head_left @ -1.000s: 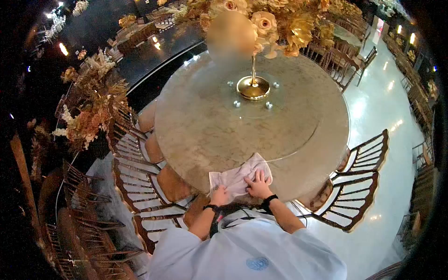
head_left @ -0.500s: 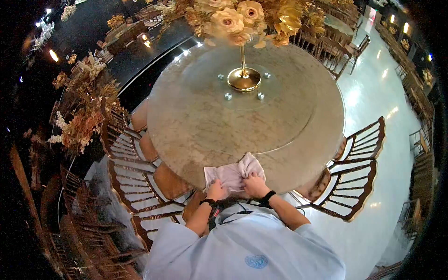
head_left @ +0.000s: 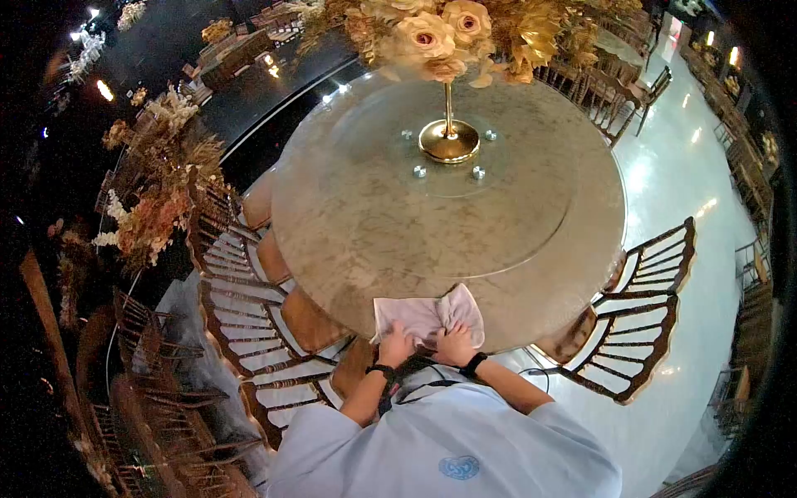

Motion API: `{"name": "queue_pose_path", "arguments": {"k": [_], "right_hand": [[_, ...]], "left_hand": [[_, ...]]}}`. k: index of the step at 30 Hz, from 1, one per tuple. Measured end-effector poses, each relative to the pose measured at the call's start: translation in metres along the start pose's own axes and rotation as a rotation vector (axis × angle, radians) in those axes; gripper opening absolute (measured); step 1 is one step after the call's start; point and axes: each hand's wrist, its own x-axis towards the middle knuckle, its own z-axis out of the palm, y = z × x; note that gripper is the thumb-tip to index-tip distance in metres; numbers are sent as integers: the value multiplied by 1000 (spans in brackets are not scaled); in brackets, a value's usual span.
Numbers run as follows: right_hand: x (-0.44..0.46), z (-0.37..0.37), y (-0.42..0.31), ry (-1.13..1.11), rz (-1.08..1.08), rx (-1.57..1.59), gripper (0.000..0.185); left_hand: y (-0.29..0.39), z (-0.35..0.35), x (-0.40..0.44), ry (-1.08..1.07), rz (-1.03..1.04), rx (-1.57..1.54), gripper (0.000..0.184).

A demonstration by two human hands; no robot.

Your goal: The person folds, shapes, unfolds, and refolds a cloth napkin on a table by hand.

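Observation:
A pale pink cloth [head_left: 415,310] lies at the near edge of a round table [head_left: 349,241] with a marbled top. Its left part is spread fairly flat, while the right part is folded up into a ridge. My left hand [head_left: 397,344] grips the cloth's near side, left of centre. Close beside it, my right hand [head_left: 455,344] has its fingers closed on the bunched right part. Both hands are at the table's rim, and the cloth's near edge is partly hidden beneath them.
A gold stand [head_left: 449,141] topped with flowers [head_left: 440,33] rises from the table, with several small clear knobs around its base. Wooden chairs [head_left: 639,332] flank the table on both sides. A large dried-flower arrangement [head_left: 158,183] stands at left.
The whole view has shifted slightly, so the table sits a little further right and lower. Both hands stay on the cloth at the near edge; its left part looks slightly flatter.

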Motion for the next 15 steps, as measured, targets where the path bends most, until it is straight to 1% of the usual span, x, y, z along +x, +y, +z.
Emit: {"name": "queue_pose_path", "arguments": {"k": [1,3,5,7,8,9,10,15], "right_hand": [[2,2,1,-81,17,6,77],[5,3,7,-88,1,36,78],[10,9,18,-101,-11,67,79],[18,15,28,-83,-59,167,75],[18,16,32,-75,-75,160,68],[15,14,34,-86,-70,164,68],[15,10,35,-70,-88,181,67],[10,-7,36,41,-145,146,65]], "left_hand": [[-1,0,0,0,-3,1,54],[-4,2,0,47,67,11,61],[-8,7,6,62,92,27,61],[-7,6,9,69,116,41,61],[-6,3,9,67,119,40,61],[-4,1,10,66,124,40,61],[-5,3,13,32,57,56,62],[-2,-8,20,6,76,78,55]]}}
